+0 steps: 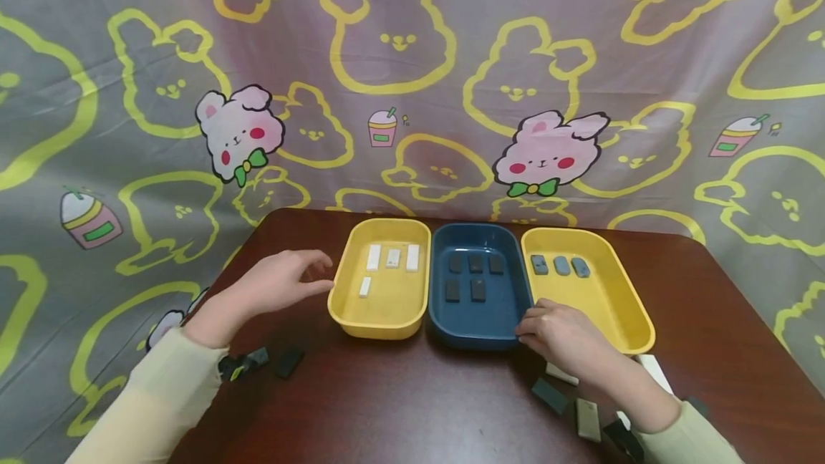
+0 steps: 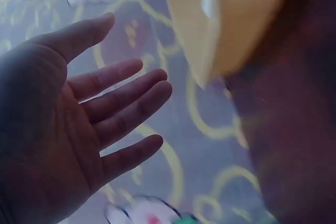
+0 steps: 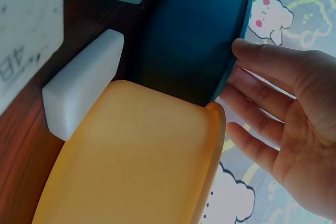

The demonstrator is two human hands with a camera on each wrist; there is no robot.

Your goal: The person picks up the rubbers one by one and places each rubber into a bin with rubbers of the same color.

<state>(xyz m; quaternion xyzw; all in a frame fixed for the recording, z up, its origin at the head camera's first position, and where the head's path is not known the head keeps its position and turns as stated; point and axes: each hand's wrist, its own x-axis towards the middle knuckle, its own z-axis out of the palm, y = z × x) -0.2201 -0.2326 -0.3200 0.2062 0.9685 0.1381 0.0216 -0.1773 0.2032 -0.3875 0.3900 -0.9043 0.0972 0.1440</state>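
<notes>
My right hand [image 1: 567, 335] is at the near right corner of the blue tray [image 3: 189, 40], pinching its rim between thumb and fingers. Inside that tray lie several black erasers [image 1: 475, 263] in two rows. My left hand [image 1: 273, 283] holds nothing; its fingers are spread in the left wrist view and its tips come close to the left yellow tray [image 1: 380, 331]. White erasers [image 1: 374, 258] lie in that tray. The right yellow tray [image 1: 628, 285], beside the blue one, has three blue-grey erasers [image 1: 562, 266] toward its back.
Loose erasers lie on the brown table [image 1: 412, 407] near my right forearm, among them a green one [image 1: 550, 396] and a beige one [image 1: 588, 419]. A white block marked 4B [image 3: 26, 35] is close to the right wrist camera. Dark pieces [image 1: 288, 361] sit at left. A patterned curtain [image 1: 412, 92] hangs behind.
</notes>
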